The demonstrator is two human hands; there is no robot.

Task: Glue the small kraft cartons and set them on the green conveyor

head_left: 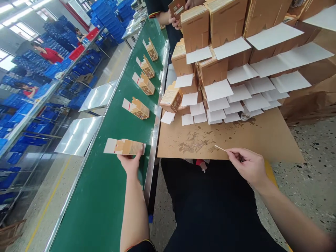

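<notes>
From where I stood: green belt (pixel 97 196), one flap-up carton (pixel 126 147) on or just above it, left hand (pixel 130 163) part-curled round that, right hand (pixel 248 164) pinching a thin white stick (pixel 221 148) well apart; looked like a hold-and-ready step, next move calling for a steady carton.

Hands (pixel 130 163) apart (right hand (pixel 249 164) pinching).

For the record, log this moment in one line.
left hand: holds tan cardboard box; right hand: pinches thin white stick; green flat belt: four similar boxes
</notes>
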